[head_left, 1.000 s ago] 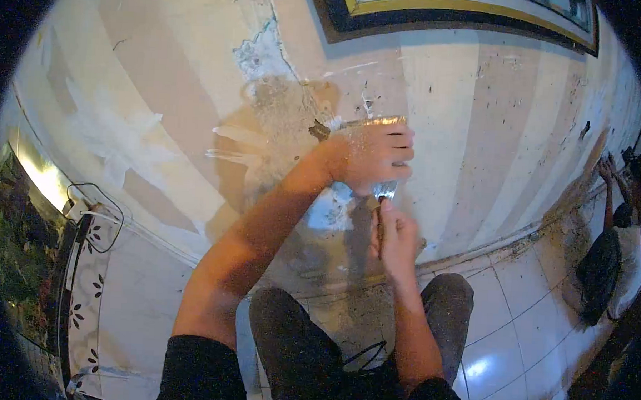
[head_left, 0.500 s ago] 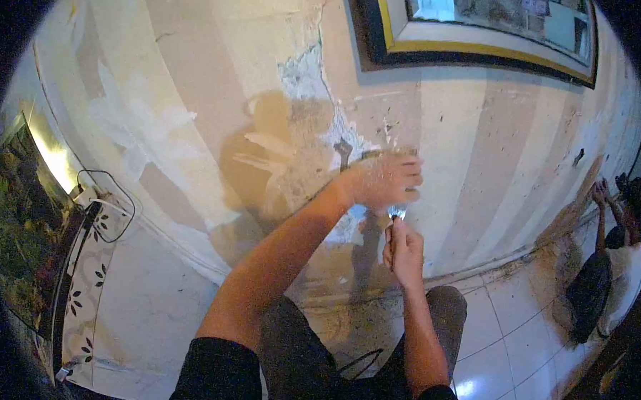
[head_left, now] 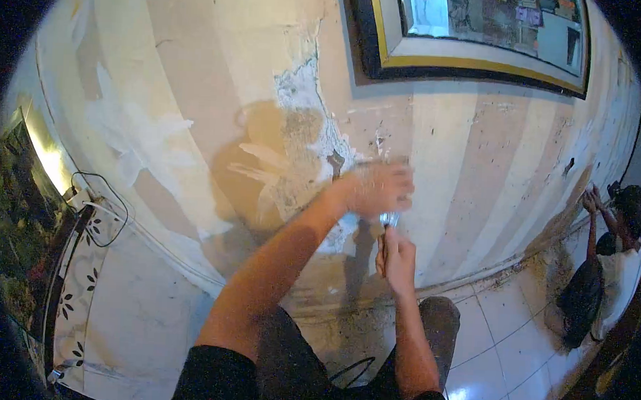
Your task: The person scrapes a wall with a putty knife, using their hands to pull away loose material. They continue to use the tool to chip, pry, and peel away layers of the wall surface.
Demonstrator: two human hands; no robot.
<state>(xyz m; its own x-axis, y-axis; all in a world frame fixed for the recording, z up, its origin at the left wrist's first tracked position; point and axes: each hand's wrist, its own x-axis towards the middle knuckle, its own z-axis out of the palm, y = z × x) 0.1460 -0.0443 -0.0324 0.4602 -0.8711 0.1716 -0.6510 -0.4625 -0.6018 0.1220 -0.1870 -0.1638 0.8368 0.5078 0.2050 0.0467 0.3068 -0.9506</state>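
My left hand [head_left: 380,188] is raised at the striped wall [head_left: 444,162], beside a patch of peeled, cracked plaster [head_left: 300,92]. Motion blurs its fingers, and whether anything lies under them cannot be made out. Just below it, my right hand [head_left: 396,260] is closed round the handle of a small tool with a shiny metal head [head_left: 389,219]. The tool's head points up toward the underside of my left hand, partly hidden by it. A dark gouge [head_left: 335,160] marks the wall left of my left hand.
A framed picture [head_left: 476,69] hangs above right. At the far right a person [head_left: 621,274] crouches with raised hands at the wall. On the left stand a glass-fronted box [head_left: 27,209] and a cable [head_left: 125,213] with a plug. White floor tiles [head_left: 493,350] lie below right.
The view has shifted slightly, so the picture frame sits a little lower and further left. Both hands stay close together at the wall, and the tool remains in my right hand.
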